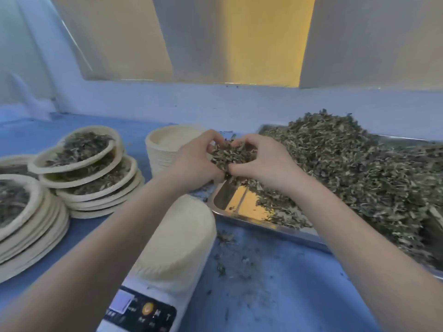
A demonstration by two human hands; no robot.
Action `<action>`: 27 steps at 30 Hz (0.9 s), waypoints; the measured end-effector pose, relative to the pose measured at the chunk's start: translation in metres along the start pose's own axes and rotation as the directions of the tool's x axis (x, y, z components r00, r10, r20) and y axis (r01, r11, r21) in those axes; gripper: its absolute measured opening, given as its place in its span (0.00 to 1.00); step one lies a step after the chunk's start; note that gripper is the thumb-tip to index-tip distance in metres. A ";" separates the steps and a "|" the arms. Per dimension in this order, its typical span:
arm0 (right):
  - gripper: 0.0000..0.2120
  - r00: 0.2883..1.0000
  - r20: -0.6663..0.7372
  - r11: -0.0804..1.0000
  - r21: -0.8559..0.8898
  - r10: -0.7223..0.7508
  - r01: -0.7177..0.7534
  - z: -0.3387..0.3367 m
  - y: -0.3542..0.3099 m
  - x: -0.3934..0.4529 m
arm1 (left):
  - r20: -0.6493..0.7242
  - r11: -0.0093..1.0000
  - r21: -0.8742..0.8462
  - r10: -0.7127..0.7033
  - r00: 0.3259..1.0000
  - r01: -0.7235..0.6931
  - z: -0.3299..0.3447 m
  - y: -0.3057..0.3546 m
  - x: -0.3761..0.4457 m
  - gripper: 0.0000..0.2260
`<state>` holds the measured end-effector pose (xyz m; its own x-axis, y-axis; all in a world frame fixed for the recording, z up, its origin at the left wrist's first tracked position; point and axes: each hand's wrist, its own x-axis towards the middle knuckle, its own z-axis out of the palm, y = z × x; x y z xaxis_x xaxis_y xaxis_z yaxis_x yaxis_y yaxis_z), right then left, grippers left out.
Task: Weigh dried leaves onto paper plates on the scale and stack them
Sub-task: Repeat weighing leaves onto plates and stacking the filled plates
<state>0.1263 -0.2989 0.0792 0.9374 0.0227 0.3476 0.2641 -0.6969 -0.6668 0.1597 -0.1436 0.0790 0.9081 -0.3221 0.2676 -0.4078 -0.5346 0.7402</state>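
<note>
- Far left: two leaning stacks of filled plates [91, 168], well apart from the hands.
- Near centre: scale [143, 310] carrying an empty paper plate [177, 236], below and near of the cupped hands, partly under the left forearm.
- Behind that: pile of unused plates [165, 144], just left of the left hand.
- Left hand [194, 161] and right hand [266, 161] curled together round one clump of dried leaves [230, 154], fingertips apparently touching, though blur hides the exact contact.
- Clump held over the near-left corner of the metal tray [230, 200]; plate lies toward the body and slightly left.
- Right: loose leaves heaped in the tray, rim between grip and plate; open blue table [275, 271] beyond.
</note>
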 end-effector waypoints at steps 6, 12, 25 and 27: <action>0.15 0.964 0.245 0.977 0.206 -0.100 0.049 0.058 -0.042 -0.010 | 0.066 0.993 0.044 -0.117 0.991 0.114 -0.065 -0.039 -0.058 0.21; 0.22 0.937 0.349 0.992 -0.105 -0.027 0.068 0.064 -0.039 -0.001 | 0.188 0.971 0.152 -0.210 0.959 0.183 -0.090 -0.065 -0.080 0.28; 0.09 0.955 0.268 0.986 -0.071 -0.124 0.148 0.079 -0.042 0.002 | -0.178 0.970 -0.237 -0.100 0.979 0.056 -0.048 -0.087 -0.073 0.13; 0.07 0.953 0.269 0.985 -0.066 -0.139 0.162 0.081 -0.043 0.002 | -0.207 0.968 -0.251 -0.078 0.975 0.024 -0.048 -0.091 -0.076 0.13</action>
<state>0.1348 -0.2111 0.0549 0.9178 0.3115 0.2461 0.3969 -0.7295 -0.5571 0.1323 -0.0325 0.0211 0.9370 -0.1108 0.3312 -0.3490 -0.3288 0.8775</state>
